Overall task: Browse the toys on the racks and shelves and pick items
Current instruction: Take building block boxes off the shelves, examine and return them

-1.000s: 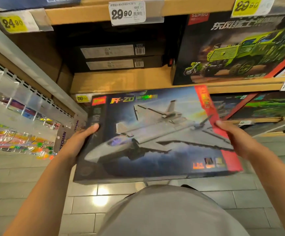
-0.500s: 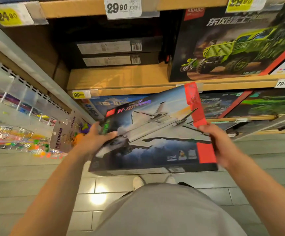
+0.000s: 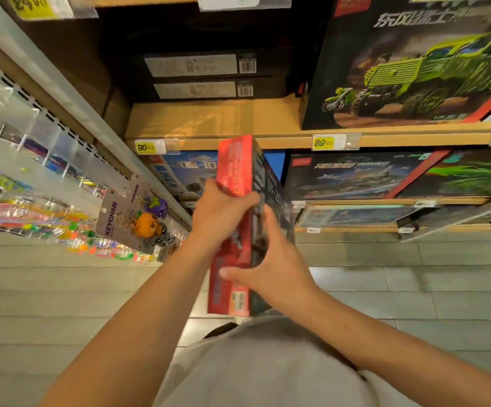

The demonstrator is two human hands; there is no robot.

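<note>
A second ago the jet box (image 3: 239, 201) lay flat between the hands with its picture face up; now it stands on edge, its red side panel toward the camera and the front cover turned to the right. That reads as checking the side print, so the box is probably being examined rather than put back.

Behind it the wooden shelves (image 3: 238, 141) carry other kits — a big green truck box (image 3: 414, 69) above on the right, and flat boxes on the lower tiers. To the left a rack holds a keychain card (image 3: 126, 218) with an orange figure.

The left hand (image 3: 222, 214) curls its fingers over the box's upper red edge. The right hand (image 3: 276, 265) clasps the lower part, thumb across the red panel — both hands are clamped on the box, held in front of the shelves, above the tiled floor (image 3: 47, 289).
</note>
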